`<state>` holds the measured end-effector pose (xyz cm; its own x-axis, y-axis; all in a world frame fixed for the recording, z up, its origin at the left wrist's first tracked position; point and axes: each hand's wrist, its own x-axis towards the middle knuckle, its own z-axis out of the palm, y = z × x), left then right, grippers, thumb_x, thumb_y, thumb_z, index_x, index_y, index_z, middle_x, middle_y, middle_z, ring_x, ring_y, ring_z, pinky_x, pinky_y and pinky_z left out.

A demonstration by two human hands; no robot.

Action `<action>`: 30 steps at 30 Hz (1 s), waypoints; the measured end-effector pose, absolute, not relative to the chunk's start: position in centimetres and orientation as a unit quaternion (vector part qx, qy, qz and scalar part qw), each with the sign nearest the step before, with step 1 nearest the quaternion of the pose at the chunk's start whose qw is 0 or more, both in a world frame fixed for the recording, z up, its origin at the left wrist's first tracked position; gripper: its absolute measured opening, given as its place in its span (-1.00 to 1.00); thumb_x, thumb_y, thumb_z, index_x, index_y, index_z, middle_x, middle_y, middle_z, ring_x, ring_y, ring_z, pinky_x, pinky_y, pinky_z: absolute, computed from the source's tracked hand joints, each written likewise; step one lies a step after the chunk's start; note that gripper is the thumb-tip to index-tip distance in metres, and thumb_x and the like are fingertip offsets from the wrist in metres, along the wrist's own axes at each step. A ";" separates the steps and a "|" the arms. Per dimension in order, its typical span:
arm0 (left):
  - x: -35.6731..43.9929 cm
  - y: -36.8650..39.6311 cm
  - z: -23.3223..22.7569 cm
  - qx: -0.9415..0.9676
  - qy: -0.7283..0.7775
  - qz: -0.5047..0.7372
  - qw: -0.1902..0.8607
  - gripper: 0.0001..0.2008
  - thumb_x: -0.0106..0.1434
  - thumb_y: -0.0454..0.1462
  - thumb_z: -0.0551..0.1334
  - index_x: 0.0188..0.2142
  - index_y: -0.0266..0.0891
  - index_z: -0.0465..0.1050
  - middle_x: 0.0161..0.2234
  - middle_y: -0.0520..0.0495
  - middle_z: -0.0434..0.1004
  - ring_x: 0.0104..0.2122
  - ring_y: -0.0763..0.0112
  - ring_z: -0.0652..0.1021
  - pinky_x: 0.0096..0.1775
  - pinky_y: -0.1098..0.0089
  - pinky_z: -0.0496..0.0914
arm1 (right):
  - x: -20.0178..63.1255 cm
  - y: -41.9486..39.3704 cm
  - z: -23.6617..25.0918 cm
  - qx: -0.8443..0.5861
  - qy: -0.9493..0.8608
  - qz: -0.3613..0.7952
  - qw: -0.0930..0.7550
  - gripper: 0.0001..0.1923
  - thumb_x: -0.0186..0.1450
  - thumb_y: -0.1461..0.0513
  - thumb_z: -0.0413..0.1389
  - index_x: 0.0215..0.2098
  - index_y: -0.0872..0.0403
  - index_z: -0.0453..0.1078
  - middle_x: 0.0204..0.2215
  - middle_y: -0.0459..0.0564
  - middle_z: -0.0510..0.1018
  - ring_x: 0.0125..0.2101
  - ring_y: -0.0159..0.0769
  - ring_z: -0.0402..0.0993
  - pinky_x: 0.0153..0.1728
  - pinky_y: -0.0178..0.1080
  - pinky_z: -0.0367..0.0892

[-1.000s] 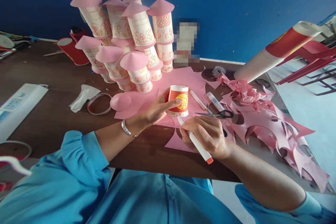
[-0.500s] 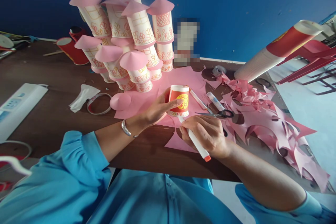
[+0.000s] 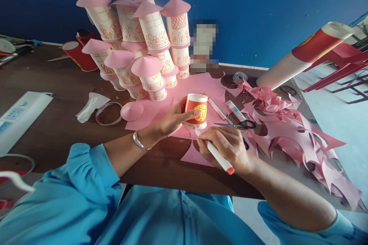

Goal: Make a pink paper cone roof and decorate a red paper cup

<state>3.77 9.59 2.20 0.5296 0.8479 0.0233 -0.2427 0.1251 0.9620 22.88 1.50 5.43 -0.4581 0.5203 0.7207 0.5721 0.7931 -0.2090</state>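
A red and white paper cup with a yellow emblem is gripped in my left hand, the thumb lying across its side. My right hand is closed around a white marker pen with an orange-red end. The marker's tip meets or nearly meets the white band low on the cup, where small marks show. Beneath the cup lies pink paper. Scissors, a glue stick and a second marker lie just beyond my right hand.
Decorated cup towers with pink cone roofs stand at the back left. A roll of tape and a pink cone lie left of my hands. Pink paper scraps cover the right side. A long stack of cups leans behind them.
The marker's rear end has swung slightly to the right and up as my right hand shifts a little. My left hand still holds the cup in nearly the same place.
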 end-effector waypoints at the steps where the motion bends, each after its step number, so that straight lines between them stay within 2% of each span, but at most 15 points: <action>1: 3.7 9.6 2.1 0.531 0.282 0.395 0.695 -0.44 0.32 0.05 0.50 0.16 -0.15 0.51 -0.09 -0.09 0.59 -0.15 0.27 0.54 -0.12 0.28 0.47 | 22.9 1.5 5.4 -0.322 -0.850 -0.021 0.417 -0.76 0.42 0.45 0.19 -0.19 0.00 0.30 -0.53 -0.20 0.57 -0.59 -0.40 0.50 -0.55 -0.30 0.38; 7: 3.6 9.7 2.1 0.491 0.258 0.397 0.731 -0.50 0.33 0.01 0.49 0.14 -0.15 0.55 -0.03 -0.13 0.66 -0.04 0.14 0.62 -0.04 0.22 0.49 | 23.0 1.5 5.8 -0.285 -0.844 -0.019 0.454 -0.79 0.43 0.44 0.18 -0.16 0.01 0.32 -0.52 -0.19 0.58 -0.59 -0.37 0.55 -0.54 -0.29 0.47; 11: 3.7 9.9 2.1 0.420 0.236 0.413 0.773 -0.51 0.30 0.00 0.50 0.09 -0.16 0.55 -0.01 -0.14 0.69 0.06 0.02 0.65 0.04 0.10 0.54 | 23.1 1.5 6.2 -0.268 -0.848 -0.043 0.454 -0.80 0.42 0.43 0.19 -0.13 0.02 0.35 -0.51 -0.17 0.61 -0.57 -0.34 0.59 -0.53 -0.27 0.50; 17: 3.6 10.3 1.5 0.364 0.247 0.429 0.789 -0.51 0.32 -0.02 0.47 0.12 -0.21 0.55 0.00 -0.18 0.69 0.10 -0.02 0.65 0.12 0.00 0.54 | 23.2 1.5 6.2 -0.261 -0.853 -0.040 0.449 -0.78 0.37 0.44 0.21 -0.14 0.03 0.38 -0.50 -0.16 0.62 -0.55 -0.31 0.61 -0.54 -0.27 0.52; 23: 3.6 10.1 2.0 0.405 0.255 0.409 0.777 -0.48 0.22 0.00 0.57 0.04 -0.16 0.51 -0.05 -0.13 0.67 0.01 0.06 0.68 0.00 0.12 0.55 | 23.3 1.6 6.0 -0.268 -0.851 -0.048 0.449 -0.79 0.41 0.43 0.20 -0.14 0.01 0.36 -0.51 -0.19 0.60 -0.56 -0.36 0.57 -0.52 -0.29 0.52; 26: 3.7 9.9 2.3 0.416 0.262 0.401 0.773 -0.51 0.22 -0.02 0.57 0.00 -0.17 0.51 -0.12 -0.10 0.64 -0.07 0.12 0.67 -0.07 0.19 0.53 | 23.5 1.7 6.0 -0.270 -0.851 -0.055 0.447 -0.79 0.40 0.43 0.21 -0.14 0.02 0.37 -0.52 -0.18 0.59 -0.56 -0.34 0.59 -0.50 -0.29 0.54; 30: 3.6 9.9 2.2 0.422 0.253 0.405 0.771 -0.52 0.23 -0.05 0.55 0.04 -0.18 0.54 -0.10 -0.11 0.65 -0.08 0.15 0.65 -0.06 0.20 0.53 | 23.6 1.9 6.2 -0.265 -0.854 -0.057 0.444 -0.78 0.38 0.43 0.22 -0.12 0.02 0.39 -0.51 -0.18 0.60 -0.55 -0.31 0.61 -0.48 -0.27 0.56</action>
